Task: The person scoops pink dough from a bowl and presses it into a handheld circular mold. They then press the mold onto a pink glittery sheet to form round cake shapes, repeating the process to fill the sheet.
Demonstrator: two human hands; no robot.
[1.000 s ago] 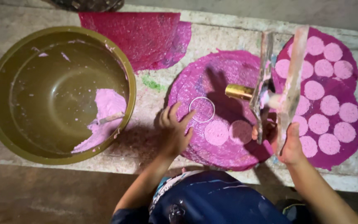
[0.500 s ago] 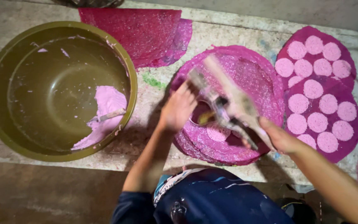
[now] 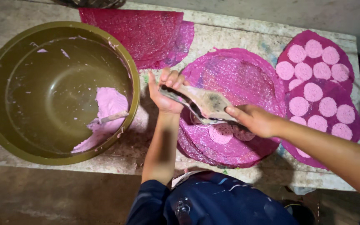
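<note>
Held a flat tool [image 3: 205, 103], smeared and dull, at both ends: with the left hand [image 3: 165, 93], fingers curled shut round the end nearer the bowl, and with the right hand [image 3: 257, 121], closed over the opposite end. Carried it tilted, just above the stack of round magenta sheets [image 3: 238, 71]; could not tell whether its lower edge touched the top sheet.

Found two pale pink discs [image 3: 221, 133] directly beneath the grip, on the near part of that stack. Found, beyond the right hand, another magenta sheet [image 3: 346, 79] covered with rows of similar discs. Found, to the outside of the left hand, a large olive bowl [image 3: 59, 26] with pink paste [image 3: 107, 104] and a small spatula [image 3: 113, 117] lying in it. Found a folded magenta sheet [image 3: 134, 33] past the fingertips, on the stone table [image 3: 230, 31].

Judged the risks so: could smear or flatten the soft discs below through a dip of the tool; could drag or crease the thin top sheet through a sideways pull; could lose the tool from slick, paste-coated fingers, given a hold only at its ends.
</note>
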